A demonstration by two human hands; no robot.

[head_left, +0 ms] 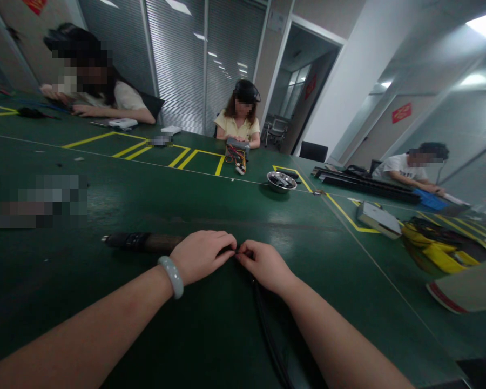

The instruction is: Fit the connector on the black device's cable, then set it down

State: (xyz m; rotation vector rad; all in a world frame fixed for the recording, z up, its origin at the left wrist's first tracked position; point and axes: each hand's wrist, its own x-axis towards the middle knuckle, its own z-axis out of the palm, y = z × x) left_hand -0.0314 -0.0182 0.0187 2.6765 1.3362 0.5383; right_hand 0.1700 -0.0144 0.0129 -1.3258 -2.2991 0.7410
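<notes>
Pinching hands (204,255) — curved black cable (266,324)

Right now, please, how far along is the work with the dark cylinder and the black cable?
Nothing looks clearly finished; the dark cylinder lies on the table. In hand: the fingertips of the left hand and right hand nearly meet, near the visible top of the black cable. That spot is probably what is left; the hands hide whether cable and cylinder are joined.
</notes>
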